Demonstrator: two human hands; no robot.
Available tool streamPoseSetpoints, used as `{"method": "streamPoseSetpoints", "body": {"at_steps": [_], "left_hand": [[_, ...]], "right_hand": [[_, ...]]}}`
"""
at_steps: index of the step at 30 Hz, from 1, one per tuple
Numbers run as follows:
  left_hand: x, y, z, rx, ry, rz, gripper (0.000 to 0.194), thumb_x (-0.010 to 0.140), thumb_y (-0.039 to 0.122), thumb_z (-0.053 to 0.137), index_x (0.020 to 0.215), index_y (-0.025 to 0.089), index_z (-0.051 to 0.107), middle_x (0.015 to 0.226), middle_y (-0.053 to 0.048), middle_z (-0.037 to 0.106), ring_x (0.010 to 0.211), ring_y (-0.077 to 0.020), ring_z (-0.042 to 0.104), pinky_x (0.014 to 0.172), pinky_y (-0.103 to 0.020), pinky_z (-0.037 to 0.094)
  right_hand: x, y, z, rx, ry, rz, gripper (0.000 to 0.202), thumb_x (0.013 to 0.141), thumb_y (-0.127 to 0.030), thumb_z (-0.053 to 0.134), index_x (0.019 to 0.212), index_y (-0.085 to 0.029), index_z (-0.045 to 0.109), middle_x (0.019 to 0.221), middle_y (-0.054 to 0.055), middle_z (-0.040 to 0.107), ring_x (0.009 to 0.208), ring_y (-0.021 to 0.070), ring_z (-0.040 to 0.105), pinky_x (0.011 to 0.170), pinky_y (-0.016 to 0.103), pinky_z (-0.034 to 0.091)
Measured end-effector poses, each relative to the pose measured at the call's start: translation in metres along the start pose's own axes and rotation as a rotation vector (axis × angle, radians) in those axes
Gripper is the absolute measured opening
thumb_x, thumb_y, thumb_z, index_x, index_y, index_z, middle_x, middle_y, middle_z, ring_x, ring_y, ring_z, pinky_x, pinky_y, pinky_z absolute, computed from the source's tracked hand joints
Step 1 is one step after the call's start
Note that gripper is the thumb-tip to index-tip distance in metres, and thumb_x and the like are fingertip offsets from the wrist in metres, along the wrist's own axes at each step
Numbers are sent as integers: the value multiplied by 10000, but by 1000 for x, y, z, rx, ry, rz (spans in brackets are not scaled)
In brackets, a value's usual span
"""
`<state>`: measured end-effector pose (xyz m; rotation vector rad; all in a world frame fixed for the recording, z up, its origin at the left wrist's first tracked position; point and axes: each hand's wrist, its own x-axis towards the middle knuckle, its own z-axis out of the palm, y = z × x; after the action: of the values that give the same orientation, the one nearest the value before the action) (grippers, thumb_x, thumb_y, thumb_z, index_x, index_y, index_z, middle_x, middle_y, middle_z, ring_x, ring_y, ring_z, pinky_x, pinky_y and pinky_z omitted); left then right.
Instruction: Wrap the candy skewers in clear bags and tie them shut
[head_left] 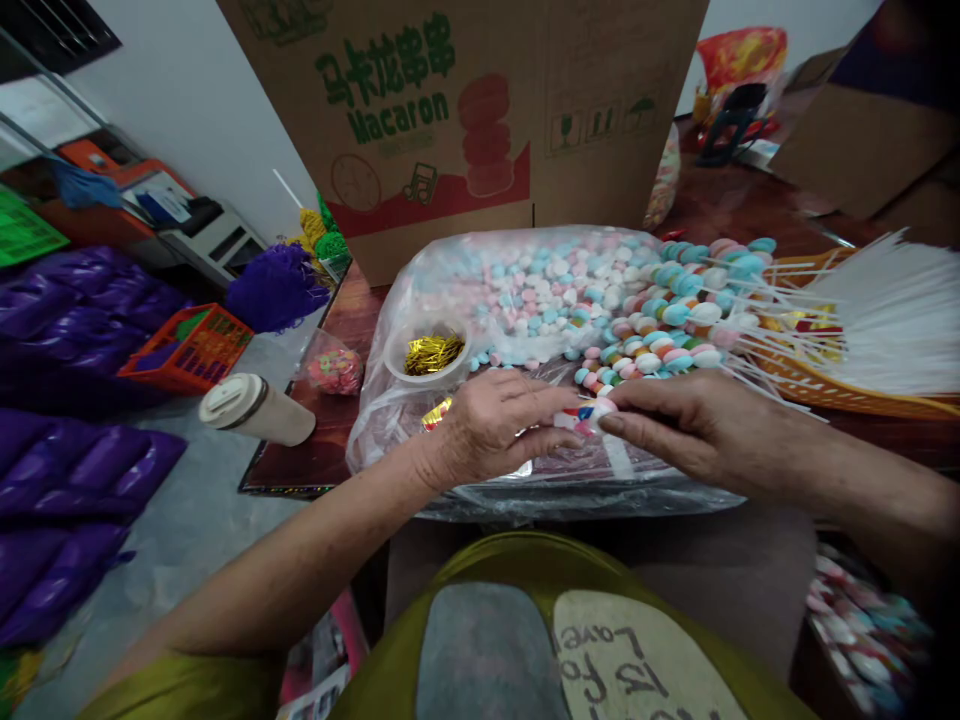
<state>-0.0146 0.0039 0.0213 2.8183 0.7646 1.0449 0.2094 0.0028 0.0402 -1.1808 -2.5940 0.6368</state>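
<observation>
My left hand (491, 425) reaches in over a clear plastic bag, thumb and fingers closed toward a small pink, white and blue candy piece (586, 413). My right hand (694, 428) pinches the same piece from the other side. Fingers partly cover it, so its full shape is hidden. Just behind lies a pile of finished candy skewers (667, 320), pastel pieces threaded on white sticks. Loose pink, blue and white candies (555, 280) fill the bag beyond. Gold twist ties (433, 353) sit in a round white bowl (391, 362) left of my hands.
A large cardboard box (585, 190) stands at the back. On the right, an orange basket (892, 397) carries white sticks (900, 320). A lidded cup (281, 412) and a small bag of sweets (335, 370) are at the left. Purple sacks (67, 500) are on the floor.
</observation>
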Motion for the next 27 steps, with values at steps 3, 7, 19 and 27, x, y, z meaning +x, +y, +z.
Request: {"method": "streamPoseSetpoints", "body": {"at_steps": [3,7,19,27], "left_hand": [[8,9,-7,120,16,-85,298,806,429,557,926,170,642,920,-61,685,874,-173,606,801,-340,441],[14,26,-3,334,-74,-192,209,846,325,503,807,205,670,871,-42,662,792,-180,553,775,-374,362],[3,20,22,16,124,-344,132,822,189,465,784,158,588,765,-37,615,804,-152,558,774,-312,400],[6,25,36,244,87,-369,112,770,205,527,769,158,628,774,-46,638,806,-184,583,860,-388,404]], "right_hand": [[-1,2,-2,-57,59,14,357,870,-443,362,651,-193,494,536,-5,481,493,113,417,497,245,289],[0,-2,1,-124,86,112,365,856,-447,360,646,-195,520,532,8,504,482,120,424,499,255,277],[-3,-3,26,-206,166,247,361,879,-445,337,730,-190,544,563,20,549,513,140,497,501,254,250],[-3,-6,28,-348,230,254,336,880,-409,350,743,-185,559,573,45,606,495,161,526,476,256,216]]}}
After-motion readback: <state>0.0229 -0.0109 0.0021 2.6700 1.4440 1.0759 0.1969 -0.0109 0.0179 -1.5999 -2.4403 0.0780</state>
